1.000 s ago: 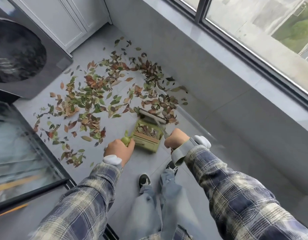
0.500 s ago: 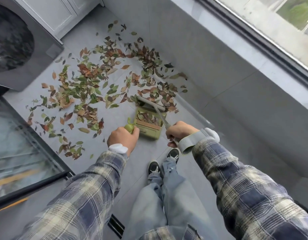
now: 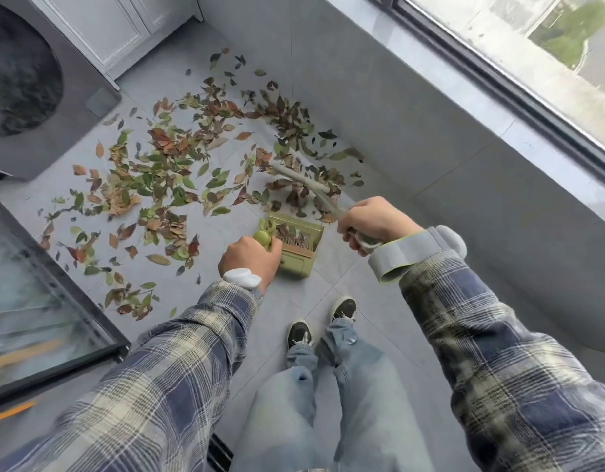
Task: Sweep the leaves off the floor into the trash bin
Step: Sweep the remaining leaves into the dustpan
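Dry, feather-light leaves [image 3: 164,172] lie scattered over the grey tiled floor [image 3: 328,284], thickest to the far left of the green dustpan [image 3: 296,247], which holds a few. They would probably scatter under hard strokes, so short, soft pulls suit them. The right hand [image 3: 372,221] is wrapped round the broom [image 3: 304,180] handle. The left hand [image 3: 250,258] clasps the dustpan's handle.

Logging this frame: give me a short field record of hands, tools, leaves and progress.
left hand: grips the green dustpan by its handle
right hand: grips the broom handle
broom head: down among the leaves, just beyond the dustpan
dustpan: on the floor, a few leaves inside
leaves: most lie scattered over the floor
trash bin: not identifiable in view
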`<state>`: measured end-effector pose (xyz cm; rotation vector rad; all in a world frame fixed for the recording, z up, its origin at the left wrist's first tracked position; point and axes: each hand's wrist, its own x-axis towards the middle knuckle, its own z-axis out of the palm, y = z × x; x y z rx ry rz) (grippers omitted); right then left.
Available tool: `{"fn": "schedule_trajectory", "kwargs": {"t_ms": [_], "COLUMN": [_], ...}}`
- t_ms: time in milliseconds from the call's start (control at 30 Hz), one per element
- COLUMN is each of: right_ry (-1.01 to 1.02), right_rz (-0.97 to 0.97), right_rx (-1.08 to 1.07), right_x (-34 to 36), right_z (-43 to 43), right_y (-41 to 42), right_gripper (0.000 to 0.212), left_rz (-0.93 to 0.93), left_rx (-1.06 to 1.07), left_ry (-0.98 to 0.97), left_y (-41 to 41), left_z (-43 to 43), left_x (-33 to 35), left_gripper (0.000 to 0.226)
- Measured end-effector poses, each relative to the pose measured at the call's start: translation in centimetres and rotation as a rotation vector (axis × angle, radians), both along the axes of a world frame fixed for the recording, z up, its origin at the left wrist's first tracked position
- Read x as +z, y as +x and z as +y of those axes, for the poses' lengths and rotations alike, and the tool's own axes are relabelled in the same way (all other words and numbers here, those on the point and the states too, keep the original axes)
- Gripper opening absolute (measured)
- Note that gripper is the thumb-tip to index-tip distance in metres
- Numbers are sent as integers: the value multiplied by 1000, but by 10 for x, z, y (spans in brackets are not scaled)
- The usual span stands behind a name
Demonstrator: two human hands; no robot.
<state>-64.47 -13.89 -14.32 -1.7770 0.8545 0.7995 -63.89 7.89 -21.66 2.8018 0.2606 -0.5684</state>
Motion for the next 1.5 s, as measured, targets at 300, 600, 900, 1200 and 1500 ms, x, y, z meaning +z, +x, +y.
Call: {"fn": "schedule_trajectory", "kwargs": {"t_ms": [300,600,900,1200,1500], "right_ry": [8,52,82,49,52], "right_rz": [-74,153,80,-15,30], "right_rx": [-35,77,-27,-177,-261], "right_x": [-27,-35,7,3,-20], "right_z": [21,22,-5,-4,-2], "right_y": [-4,-12,4,-1,-8], "right_gripper": [6,9,7,7,2], "left_rz": [-24,-39,-15,-19,-28], "left_rx": [-7,-9,-22,-26,-39], "left_ry": [11,4,2,18,5], "left_y": [4,7,6,9,9], "left_z": [-9,-9,-11,-9,-10], "left_x": [-1,-2,0,-2,-2], "left_gripper": [48,47,46,50,49]}}
